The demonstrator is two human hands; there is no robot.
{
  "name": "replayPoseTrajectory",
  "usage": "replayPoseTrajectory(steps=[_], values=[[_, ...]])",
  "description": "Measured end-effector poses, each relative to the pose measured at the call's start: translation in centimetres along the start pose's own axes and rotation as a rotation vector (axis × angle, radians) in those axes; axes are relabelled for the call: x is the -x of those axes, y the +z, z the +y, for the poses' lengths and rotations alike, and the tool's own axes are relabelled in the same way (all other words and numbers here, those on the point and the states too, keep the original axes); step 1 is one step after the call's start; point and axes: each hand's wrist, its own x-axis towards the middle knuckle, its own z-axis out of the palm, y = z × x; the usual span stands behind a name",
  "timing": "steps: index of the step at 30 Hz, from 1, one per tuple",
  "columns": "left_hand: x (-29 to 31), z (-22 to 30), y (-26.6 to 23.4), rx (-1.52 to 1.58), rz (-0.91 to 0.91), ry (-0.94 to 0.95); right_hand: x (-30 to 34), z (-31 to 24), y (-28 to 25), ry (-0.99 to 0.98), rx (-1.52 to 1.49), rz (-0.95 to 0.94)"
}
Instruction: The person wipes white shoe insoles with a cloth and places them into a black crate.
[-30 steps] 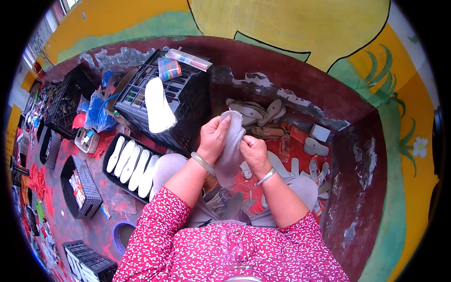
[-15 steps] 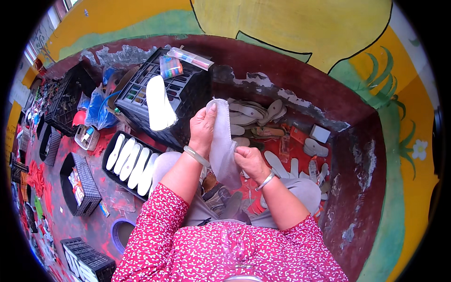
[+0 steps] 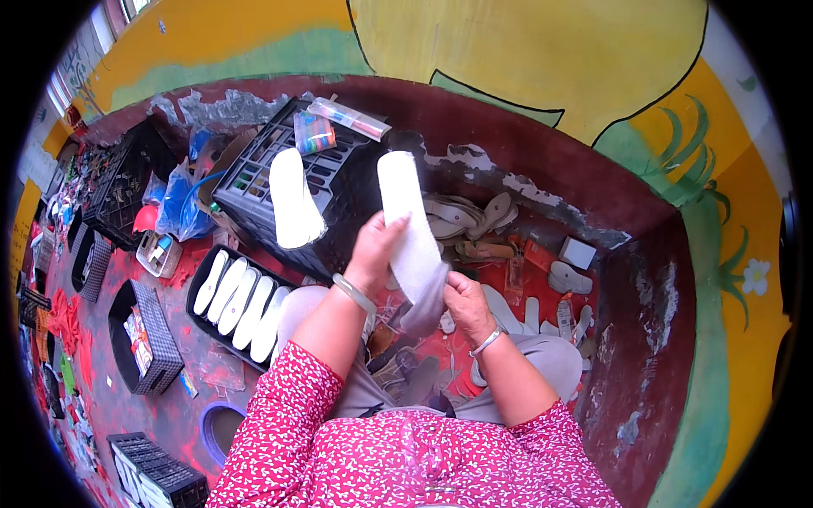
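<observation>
In front of me I hold a pale fabric insole [image 3: 408, 207] lengthwise between both hands. Its upper half stands out free, bright white in the light, while the lower end hangs in shade and looks greyish. My left hand [image 3: 373, 251] is closed on its left edge near the middle, thumb on top. At the lower right edge, my right hand [image 3: 470, 306] pinches the fabric. Another white insole [image 3: 295, 203] lies on the upturned black plastic crate [image 3: 345, 182] beyond my left hand.
A dark basket [image 3: 199, 309] to my left holds several white insoles in a row. More soles [image 3: 491, 213] are heaped by the wall at the front right, near a small white box [image 3: 577, 252]. A checked basket [image 3: 161, 360] and a purple-rimmed basin [image 3: 207, 423] stand farther left.
My left hand has shifted from the insole's top end down to its middle, so the upper part now sticks out beyond it. The right hand still pinches the lower right edge.
</observation>
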Motion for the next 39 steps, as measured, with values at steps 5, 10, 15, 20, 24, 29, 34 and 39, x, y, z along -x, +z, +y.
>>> replayPoseTrajectory(steps=[5, 10, 15, 20, 24, 29, 34, 39], values=[[-0.1, -2.2, 1.2, -0.144, 0.106, 0.145, -1.3, -0.4, 0.4, -0.102, -0.099, 0.134], [0.0, -1.9, 1.2, -0.165, 0.155, 0.276, -1.1, -0.6, 1.1, -0.149, -0.017, -0.025], [0.0, -1.4, 1.1, -0.213, 0.244, 0.348, -0.8, -2.5, 1.5, -0.096, 0.036, -0.082], [-1.5, 1.0, -0.6, 0.007, 0.4, 0.445, 0.1, -2.1, 0.8, 0.067, 0.314, -0.345], [-1.6, 1.2, -1.3, 0.106, 0.417, 0.417, 0.2, -3.0, -1.1, 0.036, -0.056, -0.138], [-1.5, 0.5, -0.9, 0.082, 0.342, 0.431, -0.8, -5.1, -2.9, -0.031, -0.233, -0.067], [-1.0, 0.0, 0.2, -0.001, 0.271, 0.462, -1.5, -3.7, -1.5, -0.035, -0.361, -0.1], [0.0, -3.1, 1.3, -0.196, 0.167, 0.432, -2.6, -1.2, 1.1, -0.159, -0.225, 0.026]])
